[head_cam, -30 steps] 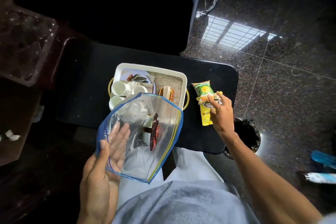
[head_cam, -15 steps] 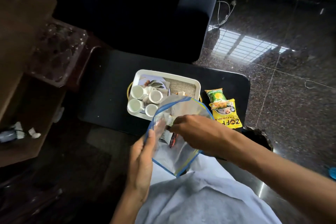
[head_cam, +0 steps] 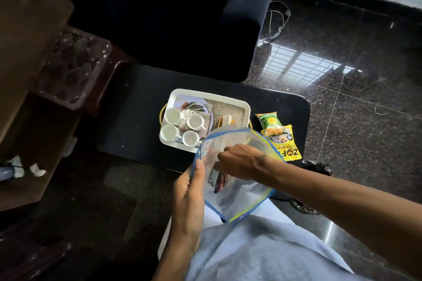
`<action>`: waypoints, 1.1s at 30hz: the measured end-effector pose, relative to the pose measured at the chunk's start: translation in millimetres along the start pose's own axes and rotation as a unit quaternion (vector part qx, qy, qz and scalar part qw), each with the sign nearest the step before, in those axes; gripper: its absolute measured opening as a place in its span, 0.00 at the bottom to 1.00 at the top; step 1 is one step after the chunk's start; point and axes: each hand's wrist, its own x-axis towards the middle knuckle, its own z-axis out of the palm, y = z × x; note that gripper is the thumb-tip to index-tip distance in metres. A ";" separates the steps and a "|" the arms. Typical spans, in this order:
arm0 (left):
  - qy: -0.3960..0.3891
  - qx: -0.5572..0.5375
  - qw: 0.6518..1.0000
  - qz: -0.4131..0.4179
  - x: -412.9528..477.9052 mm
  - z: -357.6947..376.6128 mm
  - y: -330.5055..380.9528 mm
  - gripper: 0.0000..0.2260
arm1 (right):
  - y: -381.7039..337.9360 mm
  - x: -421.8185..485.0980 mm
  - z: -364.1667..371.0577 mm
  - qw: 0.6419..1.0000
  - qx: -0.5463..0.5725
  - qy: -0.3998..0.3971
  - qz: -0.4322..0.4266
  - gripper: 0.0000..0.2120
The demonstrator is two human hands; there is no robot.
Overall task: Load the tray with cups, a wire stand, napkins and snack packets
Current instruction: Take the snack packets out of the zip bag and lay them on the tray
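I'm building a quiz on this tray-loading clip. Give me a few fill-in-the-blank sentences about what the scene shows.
1. The white tray holds ____ white cups.
2. The right hand reaches into a clear ____ held by the left hand.
3. Two snack packets lie on the dark table to the ____ of the tray.

Missing words: four; plastic bag; right

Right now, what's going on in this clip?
A seated person is unpacking a clear zip bag held over the lap. The left hand pinches the bag's rim while the right hand reaches inside, where a dark packet shows. On the black table, the white tray already holds four cups. Two yellow snack packets lie beside the tray, not yet loaded.
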 end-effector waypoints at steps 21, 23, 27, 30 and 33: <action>0.040 0.024 0.999 0.012 27.1 -65.0 14.5 0.17 | 29.8 -163.3 -23.4 0.548 0.685 0.417 0.235 0.15; 0.046 0.036 0.998 0.009 23.9 -71.5 14.3 0.18 | 38.2 -156.1 -1.3 0.532 0.672 0.430 0.285 0.15; 0.061 0.057 0.997 -0.004 17.0 -81.3 14.8 0.19 | 60.3 -123.0 61.1 0.529 0.629 0.419 0.386 0.15; 0.063 0.077 0.995 -0.022 12.9 -83.1 16.2 0.18 | 73.3 -88.1 112.3 0.559 0.577 0.364 0.472 0.18; 0.062 0.094 0.993 -0.029 9.8 -81.0 20.2 0.18 | 78.3 -58.6 154.1 0.551 0.583 0.311 0.509 0.18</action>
